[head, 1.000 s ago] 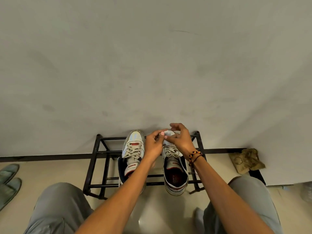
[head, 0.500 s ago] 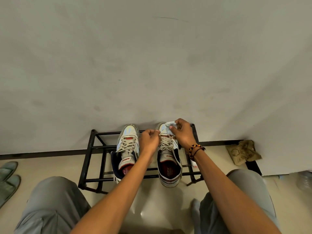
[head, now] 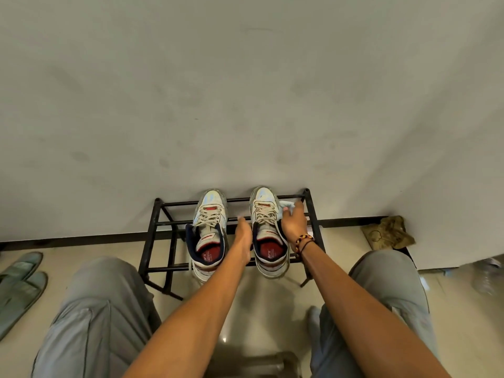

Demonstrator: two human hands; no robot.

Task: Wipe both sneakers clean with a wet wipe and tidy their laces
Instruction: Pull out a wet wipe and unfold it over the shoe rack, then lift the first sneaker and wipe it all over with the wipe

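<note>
The right sneaker point(head: 268, 230) now has the right hand point(head: 294, 222) pressing the wipe point(head: 286, 207) sideward, left hand point(head: 243, 236) released.

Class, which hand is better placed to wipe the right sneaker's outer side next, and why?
Right. The right hand already presses the wet wipe there; the left hand holds nothing.

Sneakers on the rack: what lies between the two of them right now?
In the head view, the left hand lies between the left sneaker and right sneaker, over the black rack bars.
</note>
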